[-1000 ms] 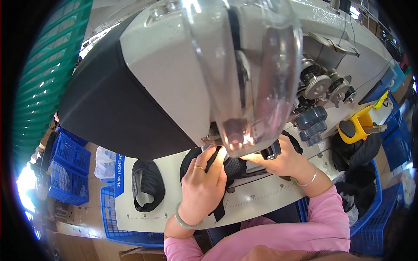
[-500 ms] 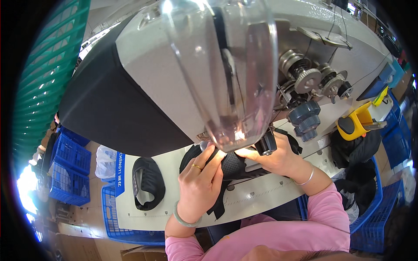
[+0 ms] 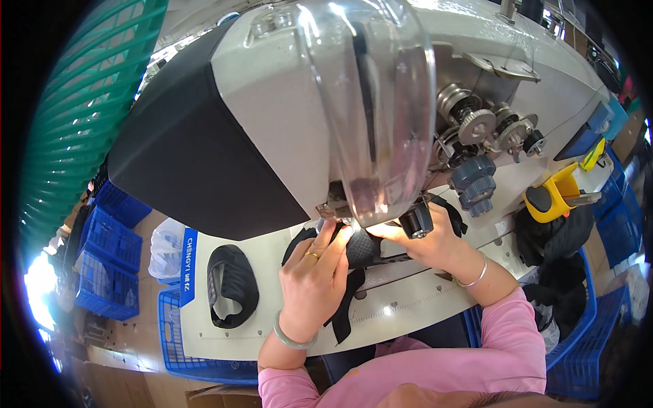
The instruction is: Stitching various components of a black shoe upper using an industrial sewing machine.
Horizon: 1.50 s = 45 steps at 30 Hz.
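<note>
A black shoe upper with a textured panel lies on the sewing machine's pale bed. My left hand presses it from the left, with its fingertips close to the needle area. Gripping its right side is my right hand, thumb pointing inward and fingers partly hidden behind a dark knob. A black strap end hangs from the upper toward me. The clear shield of the sewing machine stands in front of the needle, so the stitching spot is mostly hidden.
Another black shoe upper rests on the bed at left. Blue crates stand on the floor at left, and a blue basket with black pieces is at right. A yellow holder sits beyond my right hand. Tension dials jut from the machine.
The machine head appears slightly farther right in the picture as the view shifts. Both hands stay on the shoe upper, and its textured panel and strap lie slightly differently.
</note>
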Motion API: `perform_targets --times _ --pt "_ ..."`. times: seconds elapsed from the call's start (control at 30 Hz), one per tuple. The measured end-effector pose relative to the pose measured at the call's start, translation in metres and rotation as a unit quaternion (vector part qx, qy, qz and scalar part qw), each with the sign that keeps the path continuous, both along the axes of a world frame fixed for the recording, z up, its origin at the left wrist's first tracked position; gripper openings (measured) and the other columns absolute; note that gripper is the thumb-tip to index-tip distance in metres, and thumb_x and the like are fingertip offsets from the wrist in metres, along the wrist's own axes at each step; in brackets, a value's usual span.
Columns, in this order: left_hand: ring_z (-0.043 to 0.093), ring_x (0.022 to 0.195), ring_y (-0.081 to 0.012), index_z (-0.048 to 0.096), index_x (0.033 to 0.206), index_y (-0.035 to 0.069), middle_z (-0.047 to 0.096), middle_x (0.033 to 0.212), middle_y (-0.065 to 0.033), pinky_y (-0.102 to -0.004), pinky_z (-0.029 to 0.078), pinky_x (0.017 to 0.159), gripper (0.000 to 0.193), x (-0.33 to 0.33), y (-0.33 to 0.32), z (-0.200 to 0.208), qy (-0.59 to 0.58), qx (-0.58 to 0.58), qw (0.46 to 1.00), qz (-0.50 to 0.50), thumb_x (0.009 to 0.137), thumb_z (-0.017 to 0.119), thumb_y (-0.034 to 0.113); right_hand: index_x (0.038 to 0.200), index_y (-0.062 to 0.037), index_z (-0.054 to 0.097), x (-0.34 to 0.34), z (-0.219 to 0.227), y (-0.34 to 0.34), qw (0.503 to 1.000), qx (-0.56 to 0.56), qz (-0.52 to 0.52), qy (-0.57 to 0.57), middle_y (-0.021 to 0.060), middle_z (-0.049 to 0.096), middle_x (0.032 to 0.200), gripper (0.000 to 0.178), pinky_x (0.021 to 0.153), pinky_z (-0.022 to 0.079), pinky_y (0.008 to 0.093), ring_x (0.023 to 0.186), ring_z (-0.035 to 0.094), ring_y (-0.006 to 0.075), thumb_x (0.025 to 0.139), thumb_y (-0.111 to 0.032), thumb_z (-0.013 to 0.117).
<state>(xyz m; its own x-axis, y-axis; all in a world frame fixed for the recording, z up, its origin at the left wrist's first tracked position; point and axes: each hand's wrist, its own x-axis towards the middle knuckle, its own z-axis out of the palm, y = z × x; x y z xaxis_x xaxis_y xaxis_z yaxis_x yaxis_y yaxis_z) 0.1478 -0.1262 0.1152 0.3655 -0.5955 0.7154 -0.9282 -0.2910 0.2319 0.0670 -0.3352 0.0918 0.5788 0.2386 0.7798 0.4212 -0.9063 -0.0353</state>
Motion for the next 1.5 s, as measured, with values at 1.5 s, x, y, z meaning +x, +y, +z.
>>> perform_targets --times 1.5 --pt "0.061 0.064 -0.0232 0.065 0.094 0.002 0.066 0.105 -0.0179 -0.0312 0.051 0.059 0.021 0.004 -0.001 0.007 -0.010 0.006 1.000 -0.010 0.073 0.065 0.004 0.100 -0.0167 0.069 -0.013 0.009 0.032 0.988 -0.004 -0.136 0.073 -0.0003 0.050 0.050 0.024 0.042 0.038 0.0291 0.044 0.052 0.0159 0.078 -0.027 0.068"
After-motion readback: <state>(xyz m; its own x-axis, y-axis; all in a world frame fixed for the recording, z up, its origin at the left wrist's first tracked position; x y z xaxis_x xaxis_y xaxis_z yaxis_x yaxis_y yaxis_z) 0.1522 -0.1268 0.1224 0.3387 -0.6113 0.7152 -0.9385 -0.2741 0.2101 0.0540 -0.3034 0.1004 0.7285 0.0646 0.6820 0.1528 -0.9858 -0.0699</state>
